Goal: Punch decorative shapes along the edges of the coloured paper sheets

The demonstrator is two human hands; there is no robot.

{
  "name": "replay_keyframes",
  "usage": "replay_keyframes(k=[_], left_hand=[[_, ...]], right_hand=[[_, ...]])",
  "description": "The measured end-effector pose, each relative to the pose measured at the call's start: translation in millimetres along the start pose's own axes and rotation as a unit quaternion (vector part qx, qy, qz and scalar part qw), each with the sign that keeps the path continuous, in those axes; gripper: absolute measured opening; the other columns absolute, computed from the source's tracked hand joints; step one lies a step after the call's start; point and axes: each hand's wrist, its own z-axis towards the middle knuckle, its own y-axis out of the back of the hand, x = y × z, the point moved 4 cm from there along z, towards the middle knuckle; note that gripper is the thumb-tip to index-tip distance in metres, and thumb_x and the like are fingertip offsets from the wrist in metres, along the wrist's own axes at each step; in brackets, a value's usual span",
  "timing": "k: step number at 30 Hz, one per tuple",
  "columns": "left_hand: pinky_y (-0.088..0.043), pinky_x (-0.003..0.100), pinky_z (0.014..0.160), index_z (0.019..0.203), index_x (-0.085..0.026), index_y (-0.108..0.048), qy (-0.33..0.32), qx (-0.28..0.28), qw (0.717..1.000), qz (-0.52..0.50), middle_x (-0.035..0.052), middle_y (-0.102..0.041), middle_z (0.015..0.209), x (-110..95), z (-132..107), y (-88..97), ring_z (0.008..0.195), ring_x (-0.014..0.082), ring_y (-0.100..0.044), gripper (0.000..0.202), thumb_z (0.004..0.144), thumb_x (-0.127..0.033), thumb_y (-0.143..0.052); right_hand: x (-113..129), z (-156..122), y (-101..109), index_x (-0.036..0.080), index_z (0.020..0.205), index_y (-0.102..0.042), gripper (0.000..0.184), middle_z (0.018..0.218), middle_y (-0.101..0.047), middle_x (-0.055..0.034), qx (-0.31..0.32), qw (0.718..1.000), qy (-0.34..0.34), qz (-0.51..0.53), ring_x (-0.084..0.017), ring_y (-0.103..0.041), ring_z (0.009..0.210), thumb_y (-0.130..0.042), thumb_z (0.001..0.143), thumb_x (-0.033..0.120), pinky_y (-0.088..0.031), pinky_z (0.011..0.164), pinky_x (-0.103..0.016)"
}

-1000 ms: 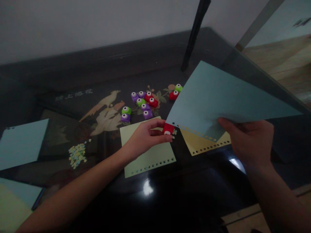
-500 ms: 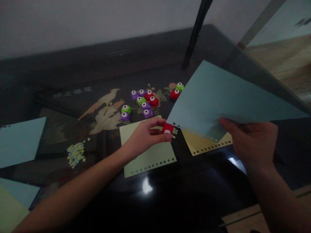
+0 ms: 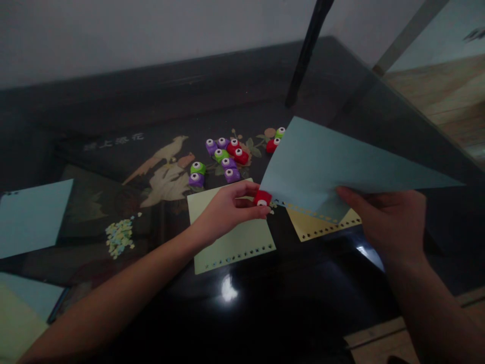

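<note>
At left hand (image 3: 224, 211), red punch (image 3: 262, 197), blue paper (image 3: 329, 169)

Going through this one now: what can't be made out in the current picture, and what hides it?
All in the head view:
- Right hand: some fingers, hidden behind the held blue sheet.
- Yellow sheet: its far part, covered by that same sheet.
- Red craft punch: its button's motif, partly covered by the left hand.
- Paper confetti: individual shapes, too small.
- Other blue sheet: cut off by the left edge.
</note>
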Motion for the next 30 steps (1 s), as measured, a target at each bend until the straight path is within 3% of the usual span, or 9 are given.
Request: replay_keyframes(k=[11, 21, 30], left_hand=[[-0.053, 0.03, 0.076, 0.096, -0.013, -0.061, 0.001, -0.006, 1.0, -0.027, 0.0051, -0.071, 0.092, 2.2, 2.3, 1.5, 0.072, 0.0142, -0.068, 0.034, 0.066, -0.021, -0.077], [-0.053, 0.029, 0.075, 0.094, -0.012, -0.064, -0.005, 0.001, 1.0, 0.008, 0.0062, -0.07, 0.093, 2.7, 2.1, -0.1, 0.073, 0.0142, -0.067, 0.024, 0.073, -0.022, -0.07], [-0.049, 0.026, 0.069, 0.093, -0.013, -0.063, -0.011, 0.004, 1.0, 0.014, 0.0059, -0.069, 0.091, 2.1, 0.8, -0.4, 0.081, 0.016, -0.065, 0.024, 0.074, -0.026, -0.071]], right_hand=[[10.6, 1.9, -1.9, 0.02, 0.055, -0.067, 0.017, 0.055, -0.068, 0.0022, 0.004, 0.999, 0.039, 0.024, -0.015, -0.061, 0.05, -0.076, 0.064, 0.032, -0.044, 0.052, -0.028], [6.2, 2.9, -1.1, 0.02, 0.034, -0.047, 0.044, 0.032, -0.044, 0.0052, 0.026, 0.998, 0.05, -0.032, -0.01, -0.041, 0.033, -0.073, 0.066, 0.036, -0.03, 0.041, -0.026], [8.5, 4.4, -0.4, 0.022, 0.041, -0.057, 0.031, 0.04, -0.056, 0.003, 0.017, 0.999, 0.039, -0.016, -0.015, -0.052, 0.039, -0.074, 0.063, 0.036, -0.037, 0.043, -0.028]])
